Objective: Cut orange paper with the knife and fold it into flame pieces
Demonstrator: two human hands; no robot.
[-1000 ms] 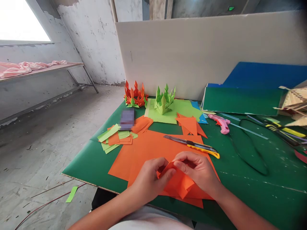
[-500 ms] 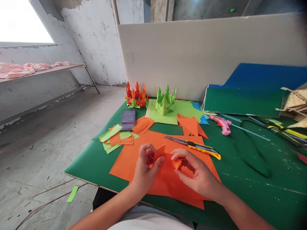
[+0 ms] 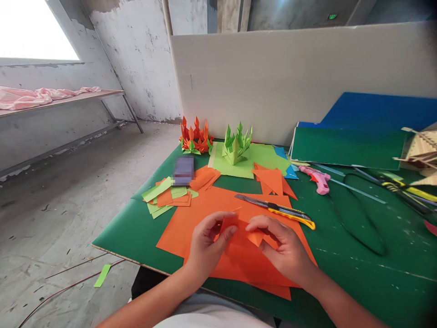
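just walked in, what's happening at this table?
A person is folding a small orange paper piece, pinched between the left hand and right hand, over a stack of orange sheets on the green table. A yellow utility knife lies just beyond the hands, untouched. Further back stand two finished folded pieces, an orange paper crown and a green paper crown, with cut paper scraps to the left and a pink glue gun to the right.

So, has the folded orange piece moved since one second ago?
Yes. The folded orange piece now sits farther up the table, nearer the yellow utility knife, pinched by the left hand and right hand.
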